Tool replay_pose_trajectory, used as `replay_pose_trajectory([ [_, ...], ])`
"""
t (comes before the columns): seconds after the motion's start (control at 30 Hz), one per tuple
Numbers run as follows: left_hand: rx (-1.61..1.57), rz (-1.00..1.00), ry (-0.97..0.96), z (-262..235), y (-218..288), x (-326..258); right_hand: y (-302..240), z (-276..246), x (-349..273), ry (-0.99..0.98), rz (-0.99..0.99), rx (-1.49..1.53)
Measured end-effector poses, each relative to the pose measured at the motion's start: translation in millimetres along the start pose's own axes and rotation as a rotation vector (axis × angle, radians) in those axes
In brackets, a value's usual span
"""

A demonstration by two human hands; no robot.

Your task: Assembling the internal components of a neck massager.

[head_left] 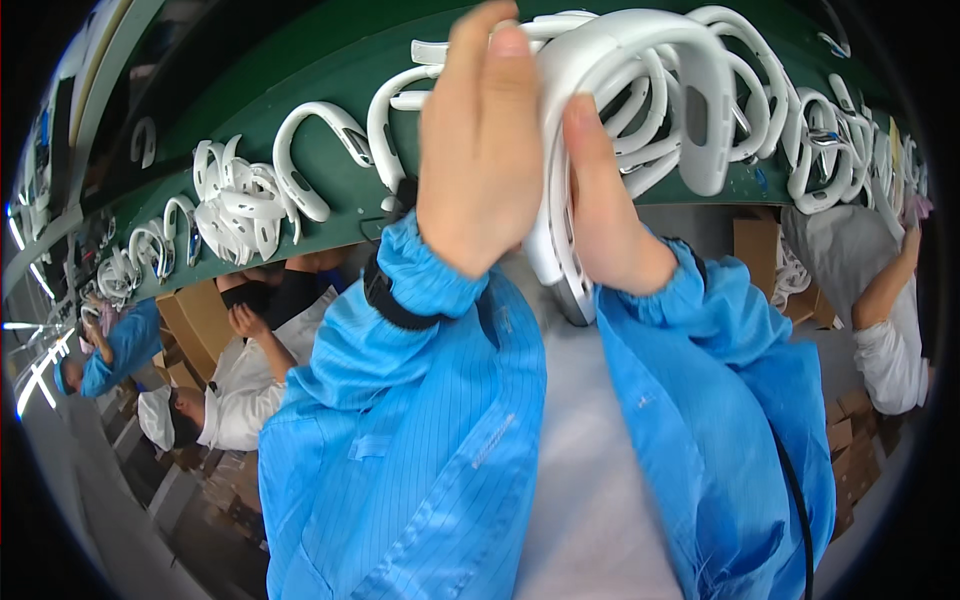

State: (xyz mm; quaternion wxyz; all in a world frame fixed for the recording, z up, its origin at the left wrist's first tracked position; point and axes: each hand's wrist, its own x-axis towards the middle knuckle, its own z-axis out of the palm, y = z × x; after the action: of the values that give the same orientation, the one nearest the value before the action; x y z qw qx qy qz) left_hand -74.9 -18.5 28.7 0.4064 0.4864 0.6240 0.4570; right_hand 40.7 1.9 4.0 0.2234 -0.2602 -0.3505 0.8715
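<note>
A white U-shaped neckband (655,50) with grey oval pads stands upright between my hands. Its curved end arches over to the right and its lower end tapers down to a grey tip near my chest. My left hand (475,150) presses along its left side, fingers pointing up and slightly blurred. From the right, my right hand (612,205) closes on the same piece with the thumb raised along it; its other fingers are mostly hidden. Just behind it, several similar white neckbands (755,85) lie overlapping on the green table (345,195).
A tangled heap of white curved parts (240,205) lies to the left, beside a single neckband (300,150). Another pile (835,150) is at the right. Co-workers in white (235,400) and blue (125,345) sit along the left; another person's arm (890,285) reaches in at right. Cardboard boxes (200,320) stand nearby.
</note>
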Motion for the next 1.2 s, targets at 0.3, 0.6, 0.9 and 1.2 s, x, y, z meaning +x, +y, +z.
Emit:
replay_pose_trajectory([
  [0.3,-0.303,-0.012,0.159,13,22,-39,-4,12,-16,-0.289,-0.175,-0.250],
  [0.6,-0.214,-0.017,0.245,20,3,-32,-4,17,1,-0.195,-0.487,-0.126],
  [0.9,0.260,0.138,0.315,19,-41,-22,23,10,12,0.112,-0.131,-0.225],
  [1.2,-0.288,-0.175,0.130,16,-32,0,19,-7,16,0.134,-0.013,0.006],
])
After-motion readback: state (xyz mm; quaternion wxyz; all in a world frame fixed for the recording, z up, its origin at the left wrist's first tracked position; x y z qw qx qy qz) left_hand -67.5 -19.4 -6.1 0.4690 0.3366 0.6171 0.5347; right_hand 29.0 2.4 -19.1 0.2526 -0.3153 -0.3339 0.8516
